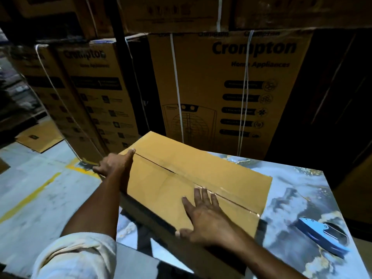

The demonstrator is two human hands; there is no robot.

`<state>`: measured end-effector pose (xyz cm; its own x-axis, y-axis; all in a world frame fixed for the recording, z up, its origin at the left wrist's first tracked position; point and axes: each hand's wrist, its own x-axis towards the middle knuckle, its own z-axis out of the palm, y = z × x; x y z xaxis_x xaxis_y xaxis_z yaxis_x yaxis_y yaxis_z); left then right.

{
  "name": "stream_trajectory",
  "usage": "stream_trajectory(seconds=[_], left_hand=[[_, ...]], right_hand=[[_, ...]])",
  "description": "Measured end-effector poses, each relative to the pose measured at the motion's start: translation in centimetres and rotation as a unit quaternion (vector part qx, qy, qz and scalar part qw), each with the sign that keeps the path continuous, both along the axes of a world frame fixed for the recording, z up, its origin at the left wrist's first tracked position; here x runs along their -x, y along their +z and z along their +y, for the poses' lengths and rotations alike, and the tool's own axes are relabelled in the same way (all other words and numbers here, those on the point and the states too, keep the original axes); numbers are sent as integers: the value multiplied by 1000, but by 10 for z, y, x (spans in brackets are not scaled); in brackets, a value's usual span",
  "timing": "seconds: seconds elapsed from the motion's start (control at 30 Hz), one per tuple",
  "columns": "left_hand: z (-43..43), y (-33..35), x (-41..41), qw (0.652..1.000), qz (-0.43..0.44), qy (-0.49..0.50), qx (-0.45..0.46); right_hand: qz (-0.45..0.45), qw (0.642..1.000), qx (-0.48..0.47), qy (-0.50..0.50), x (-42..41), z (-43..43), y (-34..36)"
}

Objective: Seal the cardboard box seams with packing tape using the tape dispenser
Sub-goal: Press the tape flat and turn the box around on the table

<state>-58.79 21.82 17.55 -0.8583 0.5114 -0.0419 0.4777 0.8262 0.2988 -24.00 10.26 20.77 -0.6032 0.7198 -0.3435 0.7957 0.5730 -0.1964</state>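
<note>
The fingertips of the left hand (pixel 114 164) are hidden: its thumb lies straight on top beside the seam, while the fingers bend down over the far-left end of the cardboard box (pixel 161 178). The box's lower walls are out of sight, and the small print on the cartons (pixel 231 87) behind is too dim to read (only "Crompton" stands out). One box, one blue tape dispenser (pixel 324 236) and two hands are in view. The right hand (pixel 203 214) lies flat on the box top, fingers spread, fingertips at the glossy tape (pixel 237 204) on the seam's right part; the left part gapes slightly. The dispenser rests on the table (pixel 291 178), well apart from both hands. The table is marbled blue and white, and the box overhangs its left edge. Strapped cartons are stacked behind it, and the grey floor (pixel 30 168) has yellow lines.
</note>
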Motion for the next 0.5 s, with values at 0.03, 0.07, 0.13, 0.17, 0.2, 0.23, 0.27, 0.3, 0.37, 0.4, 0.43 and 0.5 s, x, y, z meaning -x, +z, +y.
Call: stream_trajectory(seconds=[0.03, 0.07, 0.13, 0.17, 0.2, 0.23, 0.27, 0.3, 0.37, 0.4, 0.43, 0.5], left_hand=[[-13, 2, 2, 1000, 2, 6, 0], [-26, 3, 4, 1000, 1, 7, 0], [-49, 3, 8, 1000, 9, 6, -4], [-61, 4, 10, 1000, 9, 9, -4], [-72, 5, 12, 1000, 3, 11, -6], [-81, 6, 14, 1000, -5, 13, -11], [-90, 8, 16, 1000, -10, 18, -18], [-98, 9, 17, 999, -20, 21, -28], [-113, 14, 15, 997, -41, 19, -55], [-119, 15, 15, 997, -48, 10, -64], [-125, 16, 12, 996, -59, 2, -64], [-130, 8, 7, 994, -83, -28, -67]], right_hand=[[9, 1000, 3, 11, 0, 2, 0], [16, 1000, 4, 22, -1, 3, 3], [16, 999, -6, 45, -5, 10, 6], [13, 998, -11, 59, -7, 12, 9], [11, 997, -13, 70, -8, 15, 11], [14, 997, -16, 75, -11, 17, 13], [23, 997, -23, 74, -13, 19, 13], [35, 996, -39, 74, -15, 22, 12], [55, 989, -109, 79, -19, 26, 6], [62, 985, -147, 70, -21, 27, 2], [67, 980, -178, 53, -23, 29, -3], [66, 975, -214, 5, -25, 38, -14]])
